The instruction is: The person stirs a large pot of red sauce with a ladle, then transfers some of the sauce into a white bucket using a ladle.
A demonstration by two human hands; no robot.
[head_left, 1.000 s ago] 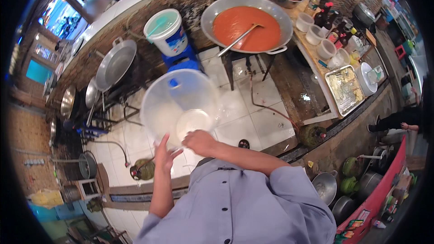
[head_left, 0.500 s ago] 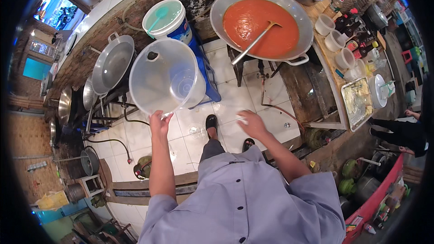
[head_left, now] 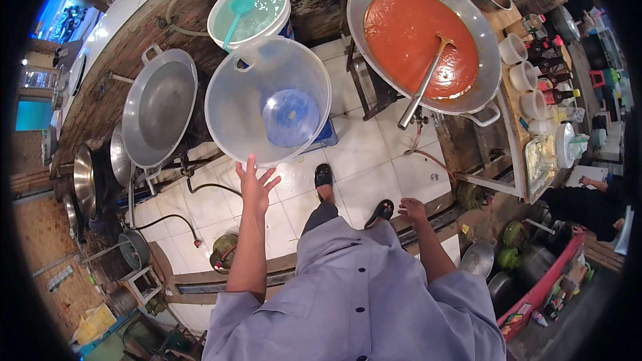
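A large translucent plastic tub (head_left: 231, 117) stands on a blue stool (head_left: 328, 135), whose colour shows through the tub's base. My left hand (head_left: 256, 186) is at the near rim of the tub, its fingers spread and the tips at or just touching the edge. Lower on the right, my right hand (head_left: 412, 209) hangs over the floor by my foot, holding nothing, with fingers loosely bent and apart. Behind the tub is a white bucket (head_left: 284, 19) of water with a green dipper (head_left: 242, 5) in it.
On the right, a big wok (head_left: 358, 10) holds orange-red sauce (head_left: 408, 33) and a long-handled metal ladle (head_left: 428, 80). Another wok (head_left: 164, 97) sits at left. Clear containers (head_left: 523, 75) and bottles line the side table. Gas hoses (head_left: 175, 217) cross the tiled floor.
The tub has shifted right and settled level on the stool. My left hand has loosened from its rim and spread its fingers. My right hand has drawn back, down and rightward.
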